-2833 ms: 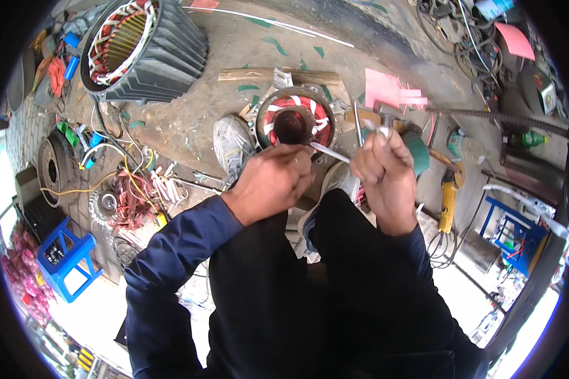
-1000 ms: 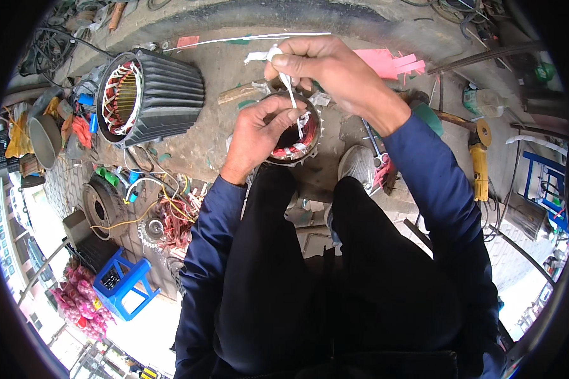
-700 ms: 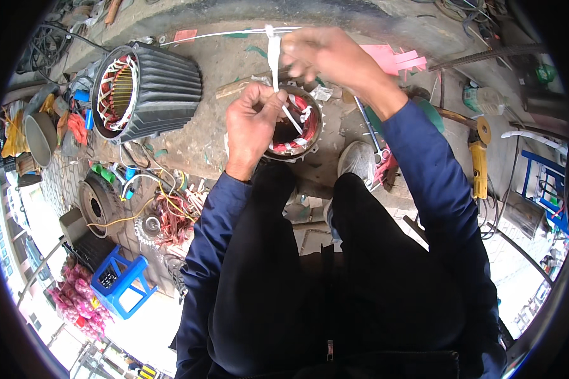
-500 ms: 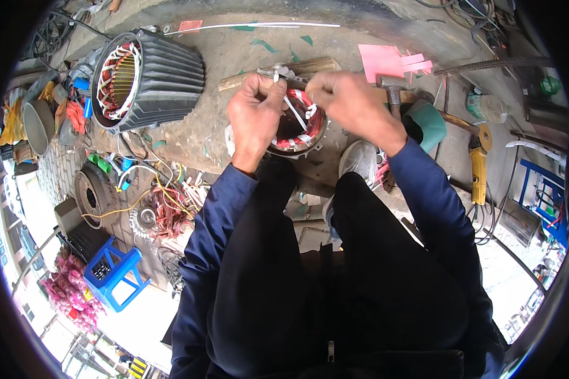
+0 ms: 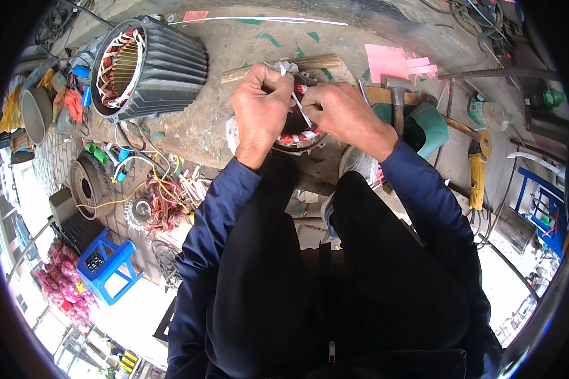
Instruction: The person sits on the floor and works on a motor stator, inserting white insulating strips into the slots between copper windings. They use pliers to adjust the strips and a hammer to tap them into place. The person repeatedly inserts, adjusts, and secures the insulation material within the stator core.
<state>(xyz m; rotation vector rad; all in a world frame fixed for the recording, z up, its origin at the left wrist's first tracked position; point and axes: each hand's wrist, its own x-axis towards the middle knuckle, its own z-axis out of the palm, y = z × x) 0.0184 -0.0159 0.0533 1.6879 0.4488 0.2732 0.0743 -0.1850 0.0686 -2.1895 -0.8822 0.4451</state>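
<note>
White strip (image 5: 298,106) is pinched by left hand (image 5: 259,112) over red-wound stator (image 5: 292,138); right hand (image 5: 349,117) is curled palm-down alongside, grip unclear.

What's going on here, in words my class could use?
A person's left hand pinches a white strip above a round part with red-and-white windings. The right hand is beside the strip; whether it grips it is unclear. A larger finned housing sits off to the left.
</note>
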